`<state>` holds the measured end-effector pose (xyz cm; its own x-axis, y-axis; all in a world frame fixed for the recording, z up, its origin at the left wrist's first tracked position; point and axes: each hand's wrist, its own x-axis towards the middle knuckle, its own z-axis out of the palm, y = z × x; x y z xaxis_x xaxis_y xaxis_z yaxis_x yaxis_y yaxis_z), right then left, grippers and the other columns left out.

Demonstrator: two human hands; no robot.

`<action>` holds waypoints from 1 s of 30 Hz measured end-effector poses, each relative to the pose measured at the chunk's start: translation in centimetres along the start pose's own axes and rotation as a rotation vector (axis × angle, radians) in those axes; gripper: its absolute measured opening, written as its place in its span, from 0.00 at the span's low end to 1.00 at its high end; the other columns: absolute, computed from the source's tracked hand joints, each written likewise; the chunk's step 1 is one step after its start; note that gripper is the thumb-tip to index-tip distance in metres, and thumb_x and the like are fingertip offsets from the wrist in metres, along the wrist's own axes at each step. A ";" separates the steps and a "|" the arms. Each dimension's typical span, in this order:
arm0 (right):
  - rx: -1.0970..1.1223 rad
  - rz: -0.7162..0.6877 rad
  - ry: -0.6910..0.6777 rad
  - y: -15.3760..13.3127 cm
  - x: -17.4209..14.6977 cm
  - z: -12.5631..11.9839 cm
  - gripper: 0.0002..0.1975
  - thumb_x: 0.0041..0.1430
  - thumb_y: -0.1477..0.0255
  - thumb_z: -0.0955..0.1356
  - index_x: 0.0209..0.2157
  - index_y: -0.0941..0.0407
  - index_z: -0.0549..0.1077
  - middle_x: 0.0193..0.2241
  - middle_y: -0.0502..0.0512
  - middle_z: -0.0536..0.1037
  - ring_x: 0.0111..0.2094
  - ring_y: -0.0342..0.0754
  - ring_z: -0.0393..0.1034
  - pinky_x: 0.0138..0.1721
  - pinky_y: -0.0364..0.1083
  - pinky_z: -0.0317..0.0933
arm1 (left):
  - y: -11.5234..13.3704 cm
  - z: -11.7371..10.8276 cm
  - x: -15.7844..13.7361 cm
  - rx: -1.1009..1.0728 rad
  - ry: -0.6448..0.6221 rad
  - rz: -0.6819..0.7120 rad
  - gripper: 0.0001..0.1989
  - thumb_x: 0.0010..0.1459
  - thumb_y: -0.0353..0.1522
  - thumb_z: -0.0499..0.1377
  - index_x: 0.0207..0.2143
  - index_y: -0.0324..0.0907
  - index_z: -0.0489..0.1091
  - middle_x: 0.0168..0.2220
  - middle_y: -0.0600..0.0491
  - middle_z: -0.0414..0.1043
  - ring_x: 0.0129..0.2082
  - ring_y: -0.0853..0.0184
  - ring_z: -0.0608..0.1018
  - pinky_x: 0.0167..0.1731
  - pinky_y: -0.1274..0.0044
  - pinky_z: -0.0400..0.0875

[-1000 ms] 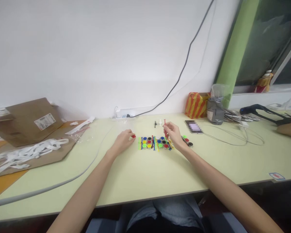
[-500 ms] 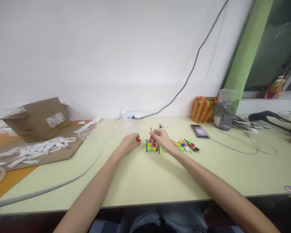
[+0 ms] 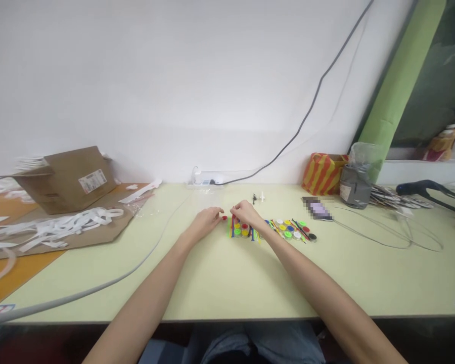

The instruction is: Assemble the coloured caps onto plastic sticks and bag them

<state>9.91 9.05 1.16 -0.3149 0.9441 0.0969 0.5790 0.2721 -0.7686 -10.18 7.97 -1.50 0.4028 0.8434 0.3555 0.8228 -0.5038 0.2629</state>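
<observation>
On the table, my left hand (image 3: 205, 222) has its thumb and forefinger at a small red round cap (image 3: 224, 218), which it seems to pinch at the edge. My right hand (image 3: 247, 214) is closed, its fingertips at the top of a thin red stick (image 3: 232, 221). That stick stands beside or lies along a blue stick (image 3: 233, 231) at the left end of the group. Below my right fingers are small round pots with green (image 3: 237, 233), yellow and red lids. Blue and yellow sticks (image 3: 253, 235) lie beside them, partly hidden by my right wrist.
More coloured pots (image 3: 288, 230) and sticks continue right of my forearm. Small black (image 3: 254, 198) and white pieces (image 3: 262, 196) stand behind. A phone (image 3: 318, 209) with a cable, a striped bag (image 3: 322, 172), a cardboard box (image 3: 79, 179) and white strips (image 3: 68, 227) lie around. A grey cable (image 3: 98, 289) crosses the left.
My right hand has lowered the red stick beside the blue one at the left end. My left hand and the red cap have shifted slightly right. The camera view has turned slightly left.
</observation>
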 end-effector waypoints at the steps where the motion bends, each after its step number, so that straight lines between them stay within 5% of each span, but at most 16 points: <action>1: -0.094 -0.003 -0.013 -0.3 0.3 -0.1 0.14 0.56 0.73 0.64 0.18 0.58 0.72 0.21 0.57 0.79 0.22 0.44 0.68 0.23 0.40 0.58 | 0.0 0.0 0.0 0.013 -0.007 0.013 0.14 0.65 0.34 0.52 0.48 0.44 0.73 0.36 0.51 0.74 0.36 0.63 0.76 0.35 0.74 0.65; 6: -0.578 0.010 -0.027 -2.1 1.4 0.7 0.09 0.57 0.71 0.66 0.35 0.60 0.78 0.34 0.65 0.82 0.36 0.53 0.77 0.31 0.43 0.63 | 0.3 -0.3 0.0 0.096 -0.044 0.076 0.15 0.64 0.30 0.50 0.41 0.45 0.76 0.36 0.49 0.73 0.38 0.61 0.75 0.34 0.74 0.65; 11: -0.656 -0.019 -0.064 -2.7 1.5 1.9 0.14 0.56 0.70 0.69 0.44 0.59 0.77 0.44 0.68 0.80 0.45 0.58 0.76 0.39 0.46 0.66 | 0.5 -0.5 0.0 0.091 -0.054 0.077 0.15 0.62 0.29 0.51 0.42 0.44 0.77 0.37 0.48 0.74 0.38 0.61 0.76 0.37 0.74 0.66; 19: -0.693 -0.038 -0.094 -2.0 1.3 1.6 0.14 0.57 0.70 0.68 0.44 0.59 0.78 0.43 0.69 0.80 0.44 0.58 0.77 0.38 0.47 0.66 | 0.7 -0.5 0.1 0.072 -0.043 0.062 0.15 0.61 0.30 0.51 0.41 0.44 0.78 0.37 0.47 0.74 0.39 0.60 0.76 0.38 0.72 0.67; 27: -0.681 0.025 0.036 0.4 3.6 -2.6 0.12 0.60 0.72 0.64 0.42 0.58 0.78 0.44 0.65 0.80 0.45 0.56 0.75 0.40 0.47 0.64 | 0.6 -0.6 0.0 0.067 0.038 0.045 0.16 0.64 0.31 0.49 0.47 0.44 0.74 0.40 0.47 0.75 0.41 0.60 0.76 0.41 0.71 0.68; 30: -0.685 0.084 0.084 2.6 4.5 -4.9 0.13 0.60 0.74 0.65 0.44 0.56 0.77 0.46 0.63 0.79 0.48 0.55 0.74 0.43 0.47 0.64 | 1.2 -1.4 0.0 0.068 0.045 -0.007 0.12 0.62 0.33 0.50 0.38 0.44 0.74 0.34 0.49 0.76 0.35 0.61 0.76 0.36 0.73 0.67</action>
<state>13.71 14.95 2.71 -0.2048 0.9708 0.1246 0.9519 0.2272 -0.2057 -9.73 7.11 0.05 0.3796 0.8371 0.3939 0.8518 -0.4824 0.2044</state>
